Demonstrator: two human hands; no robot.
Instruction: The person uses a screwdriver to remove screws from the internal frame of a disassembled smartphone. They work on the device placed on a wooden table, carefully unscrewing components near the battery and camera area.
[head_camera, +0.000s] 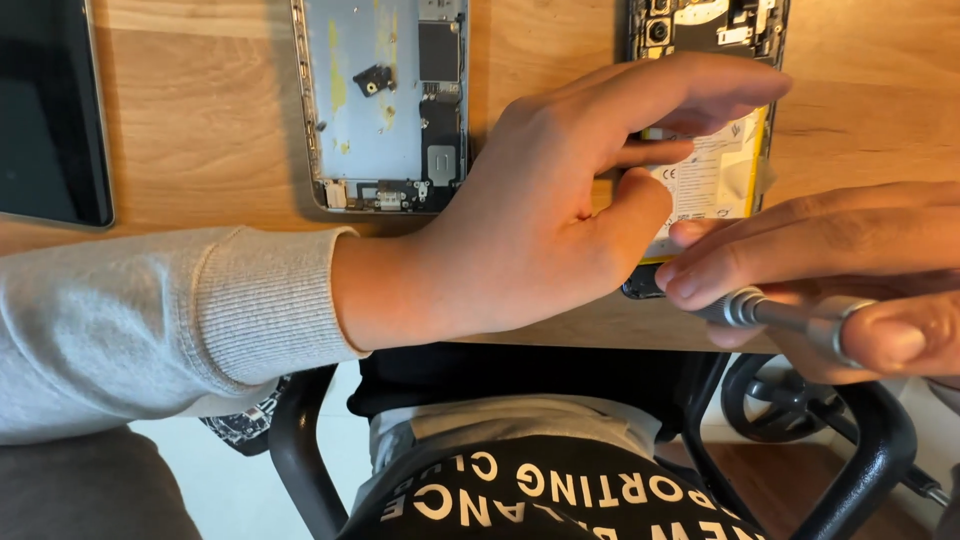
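Note:
An opened phone (712, 180) with a white and yellow battery lies on the wooden table (200, 130) at the upper right. My left hand (560, 210) rests on its left side, fingers stretched over the battery and thumb pressing near its lower edge. My right hand (830, 270) comes in from the right and grips a small metal screwdriver (790, 315), its tip at the phone's bottom end. The phone's lower part is hidden by both hands.
A second stripped phone shell (385, 100) with a bare metal back lies at top centre. A dark tablet or screen (50, 110) sits at the far left. Below the table edge are my lap and black chair armrests (880, 440).

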